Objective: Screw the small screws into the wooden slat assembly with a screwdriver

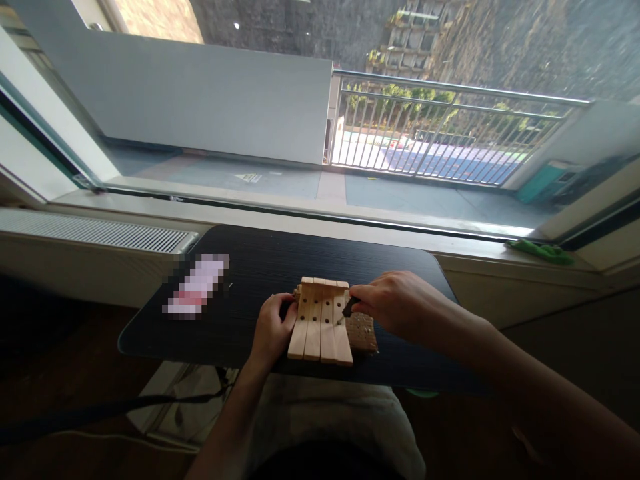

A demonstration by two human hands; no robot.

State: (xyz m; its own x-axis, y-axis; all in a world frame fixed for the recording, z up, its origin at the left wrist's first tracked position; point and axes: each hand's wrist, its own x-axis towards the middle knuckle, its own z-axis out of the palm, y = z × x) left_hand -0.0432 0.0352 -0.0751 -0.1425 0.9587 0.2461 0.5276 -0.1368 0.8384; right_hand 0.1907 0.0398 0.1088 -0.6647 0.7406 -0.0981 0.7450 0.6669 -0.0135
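A small light-wood piece [313, 340] of several slats side by side, with dark round holes and a raised back edge, rests on the black table. My left hand [274, 325] grips its left side, thumb near the edge, fingers partly hidden behind it. In my right hand [387, 301], closed fingers hold a small dark tool [351, 307], its lower end at the lower hole of the rightmost slat. The tool's exact kind is too small to make out. A brown, rough-textured block [362, 333] with dark spots lies partly under the wood on the right.
The black table [240, 267] stands against a window sill. A pixelated pink-and-white item [200, 283] lies at its left. A green cloth [540, 251] is on the sill at right, and a radiator [100, 230] stands at left. Beyond the glass is a railing [425, 130].
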